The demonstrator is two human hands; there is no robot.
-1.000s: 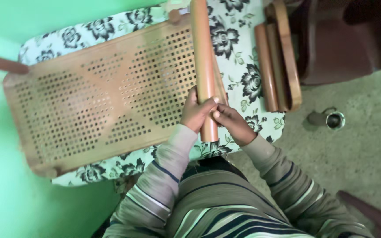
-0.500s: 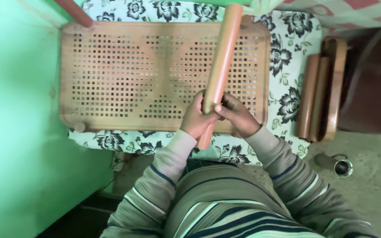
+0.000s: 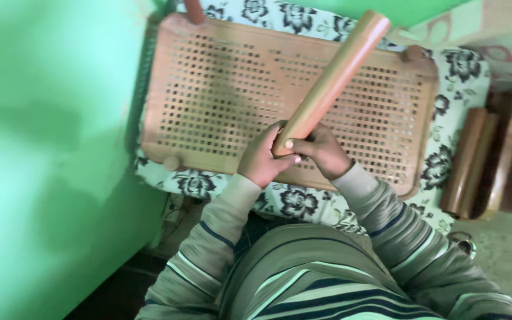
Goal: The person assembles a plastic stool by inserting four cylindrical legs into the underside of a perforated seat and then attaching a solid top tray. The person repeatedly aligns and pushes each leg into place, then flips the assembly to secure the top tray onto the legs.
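While the green wall [image 3: 37, 148] is crowding the left side, the left hand [image 3: 262, 161] is wrapping its fingers round the near end of the wooden pole [image 3: 330, 83], steadying it over the cane panel [image 3: 220, 101]; the right hand [image 3: 325, 153] is closing on the same end, keeping it slanted up to the right, above the flowered cloth [image 3: 463, 83].

Home room, used for furniture work: green wall [image 3: 42, 148] at left, floral sheet [image 3: 457, 83], cane panel [image 3: 220, 101] at centre, wood parts [image 3: 475, 160] at right.
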